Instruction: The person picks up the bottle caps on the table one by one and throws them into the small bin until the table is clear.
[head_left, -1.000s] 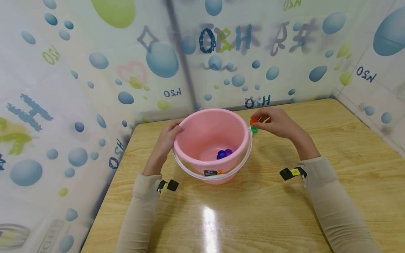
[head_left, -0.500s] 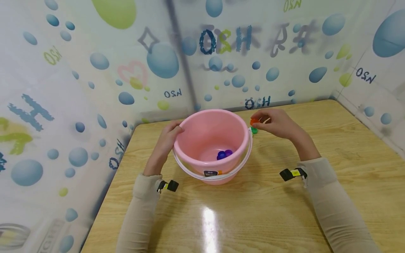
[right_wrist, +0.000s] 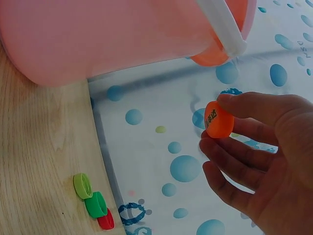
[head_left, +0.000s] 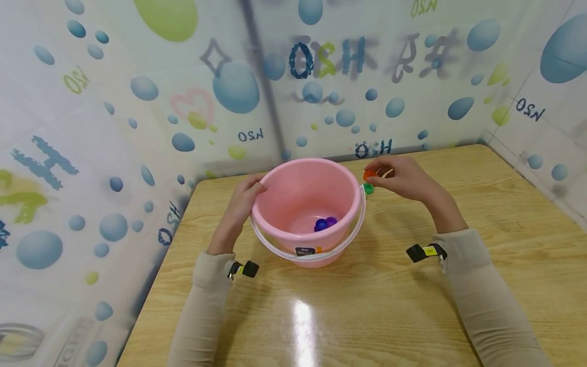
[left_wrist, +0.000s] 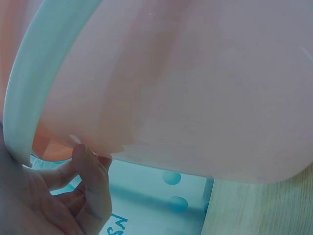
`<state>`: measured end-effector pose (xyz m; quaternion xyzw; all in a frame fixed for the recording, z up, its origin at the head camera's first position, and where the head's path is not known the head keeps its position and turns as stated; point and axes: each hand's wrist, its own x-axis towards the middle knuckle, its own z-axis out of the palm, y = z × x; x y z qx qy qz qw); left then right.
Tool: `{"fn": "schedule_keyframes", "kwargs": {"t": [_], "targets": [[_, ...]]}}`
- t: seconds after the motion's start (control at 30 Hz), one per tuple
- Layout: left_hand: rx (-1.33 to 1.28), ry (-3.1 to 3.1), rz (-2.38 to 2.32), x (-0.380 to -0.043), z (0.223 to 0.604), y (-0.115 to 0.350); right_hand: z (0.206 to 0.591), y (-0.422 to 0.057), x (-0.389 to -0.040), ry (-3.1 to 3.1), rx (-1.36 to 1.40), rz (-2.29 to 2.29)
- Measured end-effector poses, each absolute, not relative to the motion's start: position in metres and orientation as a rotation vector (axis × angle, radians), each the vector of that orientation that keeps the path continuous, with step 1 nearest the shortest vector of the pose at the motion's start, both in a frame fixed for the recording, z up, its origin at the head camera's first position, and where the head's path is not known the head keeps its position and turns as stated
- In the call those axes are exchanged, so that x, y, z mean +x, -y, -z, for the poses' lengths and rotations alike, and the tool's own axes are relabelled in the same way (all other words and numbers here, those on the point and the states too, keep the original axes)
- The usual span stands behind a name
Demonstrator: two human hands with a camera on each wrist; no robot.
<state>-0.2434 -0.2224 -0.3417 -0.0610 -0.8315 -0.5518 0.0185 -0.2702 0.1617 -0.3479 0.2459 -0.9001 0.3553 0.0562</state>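
Note:
A pink bucket point(head_left: 302, 183) stands on the table, its white handle point(head_left: 308, 257) hanging down at the near side. Blue and purple bottle caps point(head_left: 322, 225) lie on its bottom. My left hand point(head_left: 242, 201) grips the bucket's left rim, with the thumb on the outside in the left wrist view. To the right of the bucket, my right hand point(head_left: 403, 178) pinches an orange bottle cap point(right_wrist: 218, 119) between thumb and fingers; dark printing shows on the cap. Below that hand, a yellow-green cap point(right_wrist: 82, 186), a green cap point(right_wrist: 96, 204) and a red cap point(right_wrist: 106, 219) lie on the table.
The wooden table point(head_left: 367, 306) meets walls covered with a bubble-patterned sheet point(head_left: 399, 66) at the back and left. The bucket hides part of the table behind it. Black wrist cameras point(head_left: 417, 253) sit on both sleeves.
My right hand, with the orange bottle cap, has shifted very slightly to the right. My left hand and the bucket stay where they were.

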Motion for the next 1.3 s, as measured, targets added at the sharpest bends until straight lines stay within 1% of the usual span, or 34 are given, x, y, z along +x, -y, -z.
{"fn": "schedule_keyframes", "kwargs": {"t": [0.37, 0.7, 1.3], "targets": [[-0.198, 2.591, 1.722, -0.244, 0.341, 0.222, 0.348, -0.161, -0.270, 2.717, 0.782, -1.065], [-0.224, 2.611, 1.732, -0.245, 0.340, 0.221, 0.348, -0.162, -0.269, 2.738, 0.747, -1.078], [-0.205, 2.608, 1.716, -0.244, 0.341, 0.222, 0.335, -0.163, -0.261, 2.711, 0.770, -1.041]]}}
